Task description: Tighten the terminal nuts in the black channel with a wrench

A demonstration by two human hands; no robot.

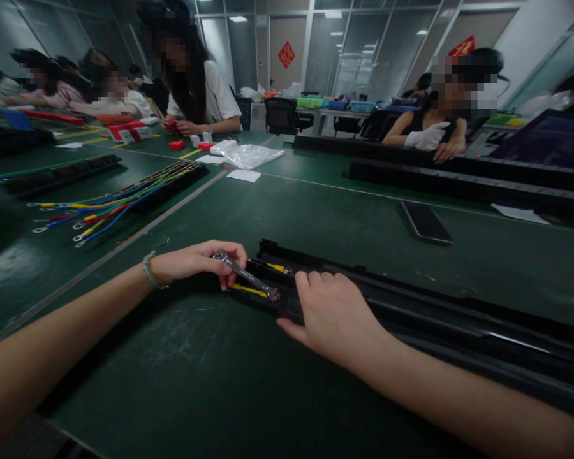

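A silver wrench (247, 276) is held near its upper left end by my left hand (215, 260), fingers wrapped round it. The wrench's other end sits on a bolt at the left end of a long black channel (411, 306). Two cable ends with yellow sleeves, one upper (273, 266) and one lower (251, 291), lie in that end; the upper one has a ring lug. My right hand (337, 309) grips across the black channel just right of the lugs, its thumb on the near side and its fingertips hidden.
A dark phone (425, 222) lies beyond the channel. Bundled coloured cables with ring lugs (124, 204) lie at left. Clear plastic bags (251, 155) and paper (243, 175) are further back. More black channels (459, 182) lie at back right. Other people sit across the table.
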